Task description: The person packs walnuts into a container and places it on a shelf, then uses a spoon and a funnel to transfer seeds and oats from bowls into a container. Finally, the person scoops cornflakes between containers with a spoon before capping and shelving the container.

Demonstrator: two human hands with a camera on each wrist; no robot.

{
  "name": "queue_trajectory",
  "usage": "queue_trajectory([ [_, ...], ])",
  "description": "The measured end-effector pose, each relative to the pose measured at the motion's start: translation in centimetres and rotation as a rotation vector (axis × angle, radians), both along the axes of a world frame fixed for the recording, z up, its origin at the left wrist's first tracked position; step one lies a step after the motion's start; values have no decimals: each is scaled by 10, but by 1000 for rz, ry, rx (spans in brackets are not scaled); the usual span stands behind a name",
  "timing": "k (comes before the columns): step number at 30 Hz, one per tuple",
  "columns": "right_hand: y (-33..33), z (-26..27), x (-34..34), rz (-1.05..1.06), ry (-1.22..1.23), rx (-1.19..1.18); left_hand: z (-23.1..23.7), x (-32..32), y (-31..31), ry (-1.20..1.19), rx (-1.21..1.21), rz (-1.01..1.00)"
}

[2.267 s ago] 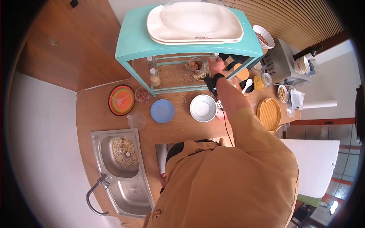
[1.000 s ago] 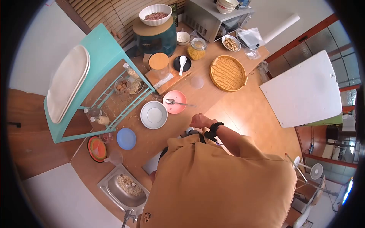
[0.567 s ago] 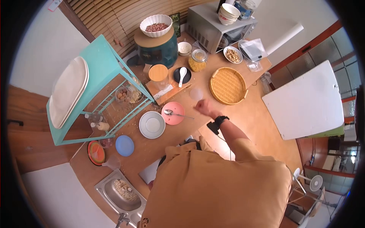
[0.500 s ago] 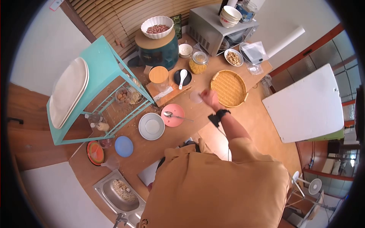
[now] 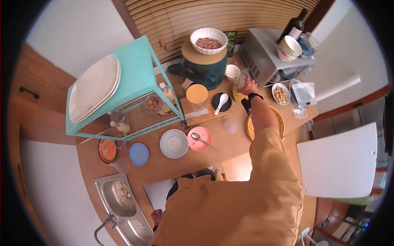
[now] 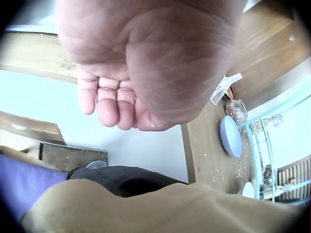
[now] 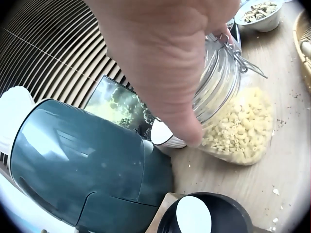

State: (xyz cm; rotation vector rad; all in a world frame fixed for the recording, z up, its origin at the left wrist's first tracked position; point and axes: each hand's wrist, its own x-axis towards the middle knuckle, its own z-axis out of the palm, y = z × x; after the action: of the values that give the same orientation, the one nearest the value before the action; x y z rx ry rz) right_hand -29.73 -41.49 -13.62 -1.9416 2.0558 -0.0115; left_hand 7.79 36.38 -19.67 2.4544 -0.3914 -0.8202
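Observation:
My right hand reaches to the back of the counter and grips a clip-top glass jar of small yellow pasta by its top. In the right wrist view the thumb lies along the near side of the jar's neck, and fingertips show past the wire clasp. The jar stands on the counter. Low by the body, my left hand hangs near the counter's front edge with loosely curled fingers, holding nothing. Beside the jar is a black bowl with a white spoon on it.
A woven basket lies under the right forearm. A green appliance carries a bowl of red beans. A microwave, a pink plate with a spoon, a turquoise rack and a sink surround the counter.
My right hand has left the bottle on the rack, swung right past the counter's front edge and basket, and taken hold of the pasta jar. The head view has turned right.

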Motion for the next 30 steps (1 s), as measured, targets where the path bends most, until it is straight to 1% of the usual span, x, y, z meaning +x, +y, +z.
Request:
queue_trajectory([
  [2, 0, 1, 4, 5, 5, -4, -22, 4, 29, 134, -29, -42],
  [8, 8, 2, -2, -3, -1, -65, -23, 8, 24, 98, 4, -63],
  [11, 13, 9, -12, 8, -20, -145, -21, 10, 14, 83, 47, -105],
  [13, 19, 34, -20, 33, -13, -174, -19, 12, 5, 87, 111, -153],
  [14, 22, 51, -25, 39, -27, -148, -19, 13, 0, 94, 143, -178],
  [15, 23, 58, -33, 40, -39, -217, -17, 14, -6, 101, 168, -202],
  [16, 23, 65, -44, 87, -93, -275, -18, 15, -10, 107, 190, -225],
  [17, 34, 85, -48, 88, -128, -292, -15, 17, -19, 122, 194, -234],
  [18, 46, 111, -49, 94, -164, -313, -8, 20, -32, 80, 69, -265],
  [19, 55, 128, -53, 94, -149, -310, -4, 23, -38, 39, -55, -290],
  [20, 65, 143, -59, 156, -195, -298, -8, 28, -43, -112, -35, -496],
  [21, 75, 156, -61, 227, -247, -281, -14, 35, -50, 0, 55, -379],
  [22, 87, 167, -63, 267, -246, -287, -37, 45, -41, -18, -33, -343],
  [23, 100, 178, -59, 350, -221, -277, -126, 78, -3, -423, 302, -941],
  [24, 120, 196, -44, 388, -231, -267, -66, 71, -40, -272, 134, -709],
  [25, 126, 192, -41, 509, -247, -272, -18, 63, -76, -94, 72, -481],
  [26, 145, 205, -21, 564, -242, -202, -6, 57, -93, 31, -184, -169],
  [27, 167, 214, 2, 618, -244, -184, 8, 62, -111, 105, -223, -139],
  [28, 186, 219, 22, 657, -239, -176, 8, 68, -125, 47, -279, -180],
  [29, 204, 220, 46, 690, -263, -162, 19, 68, -144, 18, -280, -197],
  [30, 226, 220, 69, 709, -290, -100, 28, 66, -164, 35, -349, -208],
])
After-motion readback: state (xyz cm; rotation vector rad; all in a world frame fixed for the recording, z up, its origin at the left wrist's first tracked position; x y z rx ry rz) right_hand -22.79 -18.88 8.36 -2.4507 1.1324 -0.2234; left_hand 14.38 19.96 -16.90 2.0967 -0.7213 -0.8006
